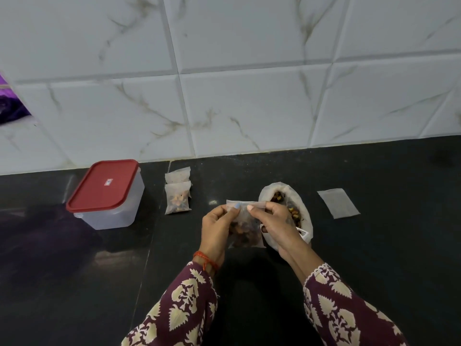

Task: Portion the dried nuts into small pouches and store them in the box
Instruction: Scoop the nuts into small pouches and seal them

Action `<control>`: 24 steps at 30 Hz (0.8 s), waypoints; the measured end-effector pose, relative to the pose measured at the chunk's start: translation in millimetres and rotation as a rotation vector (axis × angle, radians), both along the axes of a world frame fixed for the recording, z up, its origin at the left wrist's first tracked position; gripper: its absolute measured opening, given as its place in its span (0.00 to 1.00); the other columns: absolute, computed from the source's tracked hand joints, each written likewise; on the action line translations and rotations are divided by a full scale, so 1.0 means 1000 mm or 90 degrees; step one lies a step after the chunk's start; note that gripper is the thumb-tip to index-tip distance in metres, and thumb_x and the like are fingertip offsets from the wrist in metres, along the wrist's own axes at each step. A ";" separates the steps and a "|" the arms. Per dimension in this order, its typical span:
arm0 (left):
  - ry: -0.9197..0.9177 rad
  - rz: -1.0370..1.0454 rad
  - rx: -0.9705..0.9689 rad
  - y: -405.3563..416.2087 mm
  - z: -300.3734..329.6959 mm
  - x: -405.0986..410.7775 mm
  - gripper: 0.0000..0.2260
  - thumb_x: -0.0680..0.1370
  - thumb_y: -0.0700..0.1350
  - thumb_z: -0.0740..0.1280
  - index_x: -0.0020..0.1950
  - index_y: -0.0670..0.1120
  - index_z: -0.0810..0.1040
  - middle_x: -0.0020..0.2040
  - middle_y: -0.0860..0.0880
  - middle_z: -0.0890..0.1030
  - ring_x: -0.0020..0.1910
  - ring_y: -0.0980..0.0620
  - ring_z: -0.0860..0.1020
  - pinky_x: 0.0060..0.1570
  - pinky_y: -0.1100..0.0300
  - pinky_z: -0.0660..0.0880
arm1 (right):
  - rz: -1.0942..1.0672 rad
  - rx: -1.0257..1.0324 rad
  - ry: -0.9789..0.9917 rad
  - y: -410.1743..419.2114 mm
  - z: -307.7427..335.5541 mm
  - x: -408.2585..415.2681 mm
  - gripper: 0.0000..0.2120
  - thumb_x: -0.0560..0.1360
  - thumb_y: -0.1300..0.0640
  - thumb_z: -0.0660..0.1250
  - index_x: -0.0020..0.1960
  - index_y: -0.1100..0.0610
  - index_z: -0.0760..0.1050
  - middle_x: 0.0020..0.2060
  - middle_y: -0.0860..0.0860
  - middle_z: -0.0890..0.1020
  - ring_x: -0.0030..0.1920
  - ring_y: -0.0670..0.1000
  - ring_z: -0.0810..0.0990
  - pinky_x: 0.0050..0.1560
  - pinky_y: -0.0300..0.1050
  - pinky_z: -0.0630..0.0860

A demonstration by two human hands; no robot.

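Filled pouches [177, 196] lie beside lidded box [107, 194].

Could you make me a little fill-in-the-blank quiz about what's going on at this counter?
1. The lid on the plastic box is coloured ____.
2. Both hands pinch the top edge of a small pouch that holds ____.
3. The flat empty pouch lies to the ____ of the open bag of nuts.
4. The filled pouches sit between the box and the ____ hand.

Missing words: red; nuts; right; left
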State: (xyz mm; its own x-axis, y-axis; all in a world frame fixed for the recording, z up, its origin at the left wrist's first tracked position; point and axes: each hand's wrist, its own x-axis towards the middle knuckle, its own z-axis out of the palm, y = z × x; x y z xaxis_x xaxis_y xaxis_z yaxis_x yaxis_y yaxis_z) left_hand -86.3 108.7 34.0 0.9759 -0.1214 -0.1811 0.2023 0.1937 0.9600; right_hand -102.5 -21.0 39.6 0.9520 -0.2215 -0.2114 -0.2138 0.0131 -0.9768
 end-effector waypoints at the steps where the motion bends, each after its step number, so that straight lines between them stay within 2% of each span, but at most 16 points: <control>1: -0.001 0.006 0.002 0.000 0.001 -0.001 0.06 0.78 0.41 0.66 0.44 0.39 0.79 0.37 0.45 0.80 0.36 0.52 0.79 0.35 0.62 0.78 | 0.002 0.008 0.000 0.000 0.000 -0.001 0.08 0.74 0.54 0.70 0.50 0.56 0.81 0.44 0.53 0.85 0.49 0.50 0.83 0.55 0.51 0.79; 8: 0.009 0.047 0.013 -0.001 0.008 -0.001 0.08 0.76 0.40 0.67 0.37 0.43 0.78 0.33 0.48 0.80 0.34 0.53 0.78 0.34 0.61 0.75 | 0.005 0.043 0.006 -0.002 0.006 -0.004 0.07 0.72 0.56 0.71 0.47 0.58 0.82 0.42 0.54 0.85 0.49 0.52 0.83 0.57 0.55 0.78; 14: 0.007 0.023 0.006 -0.002 0.010 -0.002 0.06 0.77 0.39 0.65 0.41 0.41 0.78 0.37 0.44 0.79 0.37 0.50 0.78 0.37 0.59 0.76 | 0.001 0.040 0.009 0.000 0.004 -0.003 0.07 0.72 0.54 0.71 0.44 0.58 0.82 0.41 0.55 0.85 0.48 0.54 0.83 0.57 0.58 0.77; 18: 0.006 0.020 -0.009 -0.001 0.011 -0.004 0.07 0.77 0.39 0.65 0.41 0.39 0.78 0.37 0.43 0.79 0.37 0.50 0.78 0.37 0.59 0.77 | 0.004 0.041 -0.009 -0.005 0.008 -0.007 0.07 0.73 0.55 0.71 0.44 0.59 0.82 0.41 0.55 0.85 0.49 0.55 0.83 0.54 0.51 0.78; 21: 0.006 0.047 -0.009 -0.001 0.011 -0.004 0.07 0.77 0.39 0.65 0.39 0.40 0.78 0.38 0.44 0.78 0.38 0.50 0.77 0.38 0.58 0.76 | 0.011 0.068 0.000 -0.009 0.010 -0.008 0.05 0.73 0.57 0.71 0.43 0.59 0.82 0.42 0.58 0.85 0.50 0.57 0.82 0.53 0.50 0.77; 24: 0.011 0.055 -0.014 0.000 0.012 -0.003 0.07 0.77 0.39 0.66 0.39 0.41 0.79 0.38 0.44 0.78 0.39 0.49 0.78 0.38 0.58 0.76 | -0.004 0.086 0.016 -0.012 0.011 -0.008 0.05 0.72 0.59 0.72 0.45 0.61 0.82 0.43 0.59 0.85 0.46 0.54 0.82 0.47 0.46 0.77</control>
State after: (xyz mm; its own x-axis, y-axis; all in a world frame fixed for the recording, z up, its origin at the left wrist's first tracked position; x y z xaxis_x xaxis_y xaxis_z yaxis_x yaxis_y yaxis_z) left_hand -88.9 108.6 45.9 0.9796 -0.0416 -0.1968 0.2010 0.2326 0.9516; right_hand -110.2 -32.6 50.5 0.9449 -0.1952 -0.2628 -0.2372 0.1451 -0.9606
